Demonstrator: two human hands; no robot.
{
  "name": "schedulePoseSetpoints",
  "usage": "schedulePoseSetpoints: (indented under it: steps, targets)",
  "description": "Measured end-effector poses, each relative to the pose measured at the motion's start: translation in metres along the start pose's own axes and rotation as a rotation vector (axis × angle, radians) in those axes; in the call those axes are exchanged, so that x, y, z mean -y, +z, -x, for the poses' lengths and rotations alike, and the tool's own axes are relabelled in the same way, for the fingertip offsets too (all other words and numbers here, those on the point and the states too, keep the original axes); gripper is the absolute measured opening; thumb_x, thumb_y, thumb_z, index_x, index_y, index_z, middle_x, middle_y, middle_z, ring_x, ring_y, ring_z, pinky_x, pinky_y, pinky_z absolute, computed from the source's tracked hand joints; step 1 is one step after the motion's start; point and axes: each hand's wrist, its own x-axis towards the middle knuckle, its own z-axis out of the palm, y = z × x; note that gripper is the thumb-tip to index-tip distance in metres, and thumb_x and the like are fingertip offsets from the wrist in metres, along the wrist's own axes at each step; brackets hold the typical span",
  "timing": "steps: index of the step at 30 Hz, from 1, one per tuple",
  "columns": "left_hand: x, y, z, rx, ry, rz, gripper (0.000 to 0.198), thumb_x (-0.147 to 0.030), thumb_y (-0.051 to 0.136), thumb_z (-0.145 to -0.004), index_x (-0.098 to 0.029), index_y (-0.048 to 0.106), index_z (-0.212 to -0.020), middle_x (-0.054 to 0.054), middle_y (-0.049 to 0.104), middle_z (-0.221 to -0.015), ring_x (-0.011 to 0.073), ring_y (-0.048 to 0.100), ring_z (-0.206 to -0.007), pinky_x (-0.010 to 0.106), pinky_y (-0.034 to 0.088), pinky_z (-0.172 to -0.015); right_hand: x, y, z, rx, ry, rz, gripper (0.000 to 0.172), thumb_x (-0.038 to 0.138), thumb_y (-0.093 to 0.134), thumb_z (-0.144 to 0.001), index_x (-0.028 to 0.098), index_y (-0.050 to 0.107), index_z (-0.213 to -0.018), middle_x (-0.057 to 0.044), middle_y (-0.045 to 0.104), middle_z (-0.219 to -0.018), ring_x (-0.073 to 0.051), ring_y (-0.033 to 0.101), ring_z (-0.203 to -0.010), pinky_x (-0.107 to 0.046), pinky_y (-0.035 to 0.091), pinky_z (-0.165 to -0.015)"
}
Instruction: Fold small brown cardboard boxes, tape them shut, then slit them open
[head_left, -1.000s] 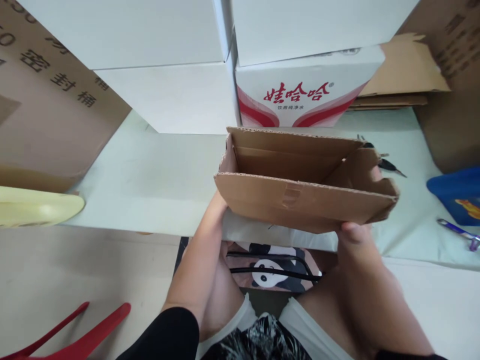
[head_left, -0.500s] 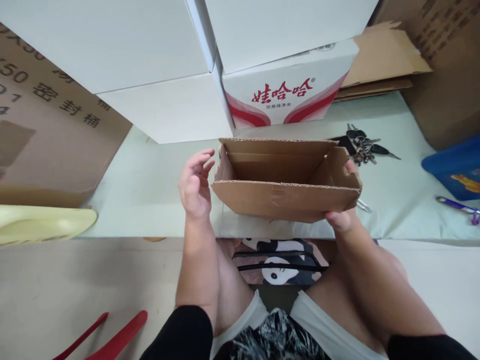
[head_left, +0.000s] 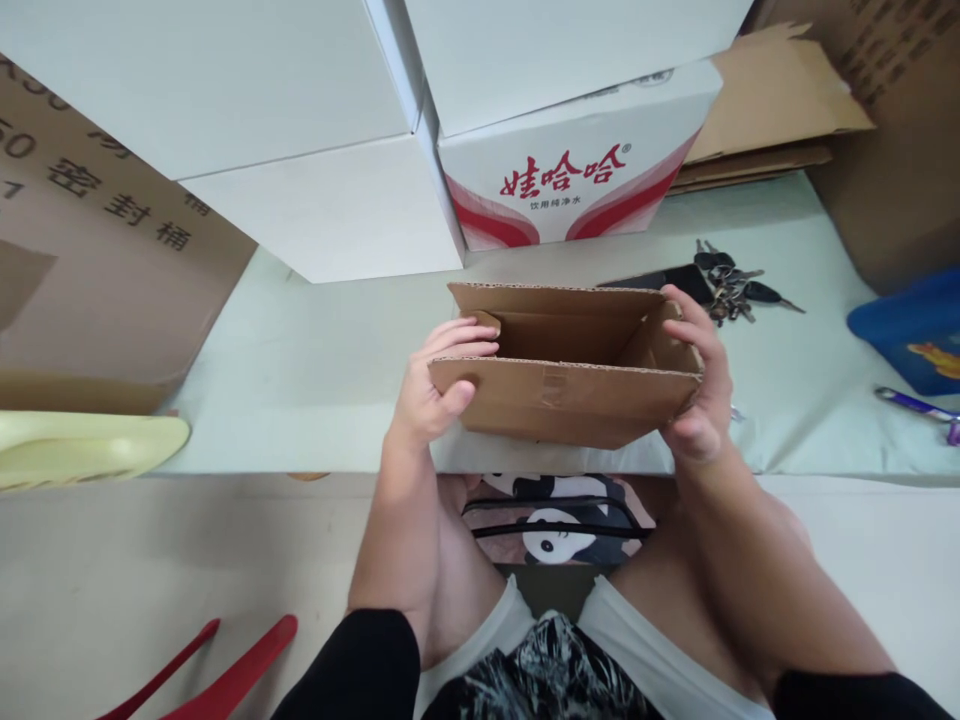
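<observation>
A brown cardboard box [head_left: 562,405] with its top open is held over the front edge of the table, its inside facing up towards me. My left hand [head_left: 439,385] grips the left end, thumb on the front panel and fingers over the left side, where a short flap bends inward. At the right end my right hand [head_left: 701,375] clasps the box, with its fingertips at the back right corner and its thumb low by the front. Behind the box lie a black flat object [head_left: 686,283], partly covered, and a bunch of keys [head_left: 731,285].
White cartons [head_left: 330,210] and a white-and-red carton [head_left: 562,190] stand at the back. Flattened cardboard [head_left: 780,95] lies behind on the right. A blue container [head_left: 911,330] and a purple pen [head_left: 915,403] are at the right. A yellow-green plastic piece [head_left: 90,445] juts in at left.
My left hand, open and apart from the box before, has moved right and taken hold of its left end. My right hand's fingers have come up over the right end.
</observation>
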Motion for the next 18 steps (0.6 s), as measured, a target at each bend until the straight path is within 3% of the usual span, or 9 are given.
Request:
schedulePoseSetpoints:
  steps: [2,4,8,10,15,18]
  targets:
    - [-0.003,0.004,-0.002,-0.066,-0.068,0.089,0.075,-0.079,0.029,-0.096,-0.029,0.085,-0.098,0.009,0.081,-0.115,0.0343,0.066,-0.126,0.059,0.043,-0.119,0.005,0.000,0.000,-0.026,-0.106,0.026,0.075,0.088,0.058,-0.073,0.046,0.061,-0.134,0.003,0.046,-0.159,-0.039,0.032,-0.156,-0.066,0.020,-0.130]
    - [-0.007,0.007,-0.003,-0.140,-0.149,0.176,0.080,-0.073,0.020,-0.100,-0.029,0.085,-0.089,0.007,0.082,-0.108,0.0321,0.068,-0.125,0.056,0.043,-0.120,0.008,-0.001,-0.001,-0.038,-0.146,0.037,0.070,0.085,0.056,-0.077,0.046,0.063,-0.135,0.003,0.048,-0.157,-0.038,0.038,-0.153,-0.066,0.025,-0.129]
    - [-0.012,0.011,-0.003,-0.194,-0.238,0.270,0.053,-0.061,0.043,-0.098,-0.027,0.084,-0.095,0.005,0.081,-0.113,0.0316,0.068,-0.124,0.053,0.045,-0.119,0.009,-0.002,0.000,-0.061,-0.138,0.071,0.064,0.083,0.052,-0.081,0.046,0.067,-0.131,0.003,0.053,-0.152,-0.037,0.045,-0.146,-0.064,0.031,-0.127]
    - [-0.013,0.012,-0.003,-0.208,-0.261,0.286,0.050,-0.060,0.048,-0.095,-0.026,0.084,-0.099,0.006,0.079,-0.121,0.0327,0.068,-0.125,0.052,0.047,-0.116,0.009,-0.003,0.000,-0.059,-0.142,0.091,0.062,0.081,0.050,-0.083,0.045,0.069,-0.130,0.002,0.056,-0.149,-0.037,0.047,-0.144,-0.064,0.033,-0.126]
    - [-0.006,0.010,-0.001,-0.159,-0.259,0.290,0.070,-0.079,0.038,-0.091,-0.027,0.082,-0.109,0.007,0.068,-0.144,0.0368,0.058,-0.139,0.055,0.045,-0.118,0.009,-0.002,0.000,-0.055,-0.152,0.072,0.061,0.078,0.049,-0.086,0.043,0.068,-0.132,0.002,0.056,-0.150,-0.036,0.046,-0.146,-0.063,0.031,-0.127]
    - [-0.003,0.009,0.000,-0.083,-0.237,0.250,0.076,-0.086,0.037,-0.088,-0.028,0.083,-0.105,0.005,0.061,-0.153,0.0388,0.055,-0.141,0.057,0.040,-0.122,0.010,0.000,-0.001,-0.053,-0.144,0.056,0.060,0.077,0.049,-0.086,0.043,0.068,-0.132,0.004,0.055,-0.152,-0.036,0.045,-0.147,-0.064,0.030,-0.128]
